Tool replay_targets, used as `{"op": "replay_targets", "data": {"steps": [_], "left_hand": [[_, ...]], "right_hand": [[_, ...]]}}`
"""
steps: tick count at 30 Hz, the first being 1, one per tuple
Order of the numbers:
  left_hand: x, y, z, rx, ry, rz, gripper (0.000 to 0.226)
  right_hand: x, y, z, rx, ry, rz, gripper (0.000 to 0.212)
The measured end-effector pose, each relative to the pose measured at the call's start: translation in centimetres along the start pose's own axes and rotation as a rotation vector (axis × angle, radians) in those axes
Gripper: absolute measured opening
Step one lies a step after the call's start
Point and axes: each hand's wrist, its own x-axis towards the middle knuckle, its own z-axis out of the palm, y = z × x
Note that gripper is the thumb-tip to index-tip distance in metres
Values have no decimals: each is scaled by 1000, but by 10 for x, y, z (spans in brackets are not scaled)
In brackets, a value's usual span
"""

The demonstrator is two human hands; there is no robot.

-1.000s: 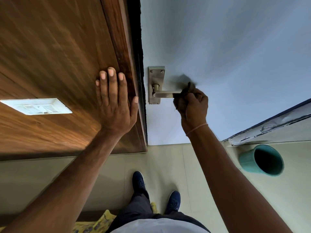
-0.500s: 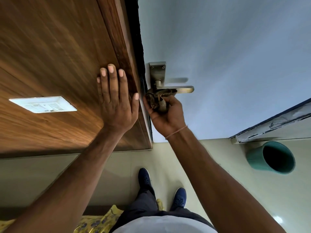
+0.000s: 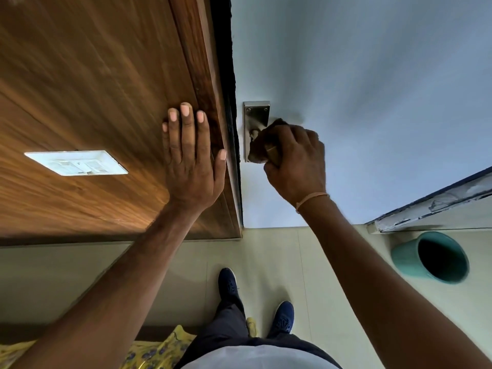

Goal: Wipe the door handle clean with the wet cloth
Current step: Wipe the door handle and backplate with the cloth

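Observation:
A metal lever door handle (image 3: 255, 121) with a rectangular backplate sits on the pale grey door (image 3: 359, 89). My right hand (image 3: 295, 161) is closed around the lever with a dark brown cloth (image 3: 262, 149) wrapped over it, so most of the lever is hidden. Only the backplate's upper part and the lever's neck show. My left hand (image 3: 191, 158) lies flat with fingers spread on the wooden panel (image 3: 93, 89) beside the door edge and holds nothing.
A white switch plate (image 3: 76, 163) is set in the wood panel at left. A teal bucket (image 3: 431, 258) stands on the tiled floor at right, below a chipped ledge (image 3: 431, 206). My blue shoes (image 3: 230, 286) are below; yellow patterned fabric (image 3: 157, 352) lies at bottom left.
My right hand with the cloth went from the lever's free end to under its base, and now grips over the lever from above. The left hand stayed pressed on the wood.

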Motion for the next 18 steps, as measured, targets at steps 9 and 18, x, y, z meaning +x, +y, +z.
{"op": "replay_targets", "data": {"steps": [9,18], "left_hand": [[-1,-2,-2,-4,-31,7,76],[-1,-1,-1,6,-18,12,76]], "right_hand": [[2,-15,23,-145,83,-215,41],[13,-12,19,-114,23,-222,42]]}}
